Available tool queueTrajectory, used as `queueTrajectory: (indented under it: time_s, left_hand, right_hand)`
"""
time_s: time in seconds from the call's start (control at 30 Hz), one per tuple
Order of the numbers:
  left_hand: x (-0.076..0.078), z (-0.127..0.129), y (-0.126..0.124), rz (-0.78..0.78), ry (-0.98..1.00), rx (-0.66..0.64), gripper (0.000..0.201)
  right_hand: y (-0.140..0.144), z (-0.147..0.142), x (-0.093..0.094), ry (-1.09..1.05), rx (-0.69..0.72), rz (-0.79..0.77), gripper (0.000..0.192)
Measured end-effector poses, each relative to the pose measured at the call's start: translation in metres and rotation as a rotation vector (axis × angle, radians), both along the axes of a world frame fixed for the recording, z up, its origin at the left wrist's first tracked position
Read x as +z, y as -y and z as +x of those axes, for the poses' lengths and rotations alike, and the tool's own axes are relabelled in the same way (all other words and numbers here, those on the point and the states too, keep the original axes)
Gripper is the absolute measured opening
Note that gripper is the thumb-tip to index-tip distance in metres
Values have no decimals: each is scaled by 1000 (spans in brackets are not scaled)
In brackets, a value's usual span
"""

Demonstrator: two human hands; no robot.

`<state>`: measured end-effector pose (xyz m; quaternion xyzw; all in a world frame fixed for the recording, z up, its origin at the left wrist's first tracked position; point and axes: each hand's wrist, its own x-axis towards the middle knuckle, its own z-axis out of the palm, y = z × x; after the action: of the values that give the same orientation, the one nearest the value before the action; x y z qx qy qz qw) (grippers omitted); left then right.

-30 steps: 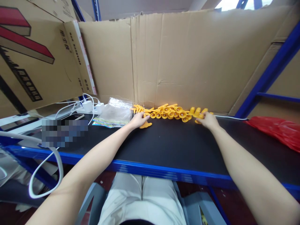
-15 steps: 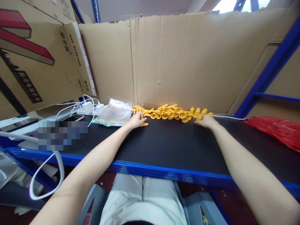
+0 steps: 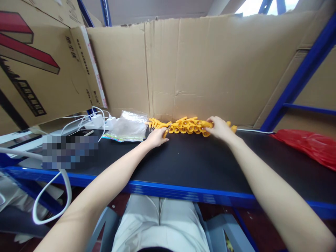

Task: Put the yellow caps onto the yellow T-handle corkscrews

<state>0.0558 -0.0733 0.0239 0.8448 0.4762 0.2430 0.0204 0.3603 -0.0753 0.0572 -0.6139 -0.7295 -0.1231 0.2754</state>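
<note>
Along the back of the black tabletop (image 3: 178, 164) lies a row of small yellow plastic pieces. Those at the left are thin and stick-like (image 3: 156, 124), with short metal chains beside them; in the middle are several cup-ended pieces (image 3: 190, 128) whose round openings face me. My left hand (image 3: 156, 138) is closed around a ridged yellow stick (image 3: 165, 132) in front of the row's left part. At the right part of the row, my right hand (image 3: 219, 128) grips a yellow cup-ended piece (image 3: 207, 124) between thumb and fingers. More yellow pieces (image 3: 233, 128) show behind that hand.
A clear plastic bag (image 3: 128, 126) lies left of the row, near white chargers (image 3: 97, 120), cables and a phone (image 3: 81, 132). To the right is a red plastic bag (image 3: 307, 145). A cardboard wall (image 3: 210, 70) stands behind; a blue rail (image 3: 196, 192) edges the table.
My right hand has moved left from the row's right end and now holds a yellow piece over the cups. My left hand has shifted slightly right with a yellow stick in it.
</note>
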Motion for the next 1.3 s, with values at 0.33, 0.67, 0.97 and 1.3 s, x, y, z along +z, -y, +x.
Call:
queueTrajectory:
  time_s: [0.33,0.67,0.97,1.3]
  left_hand:
    - [-7,3,4,41,-126,43,29]
    - [-9,8,4,-14,-87,93,25]
    - [-7,8,5,-32,-111,164,20]
    - [0,6,8,-9,-46,220,24]
  right_hand:
    - [7,-32,-12,-83,402,-152,34]
    - [18,-48,-10,-121,471,-109,37]
    - [19,-50,-10,-129,534,-21,34]
    - [22,-53,-10,-77,556,-24,35]
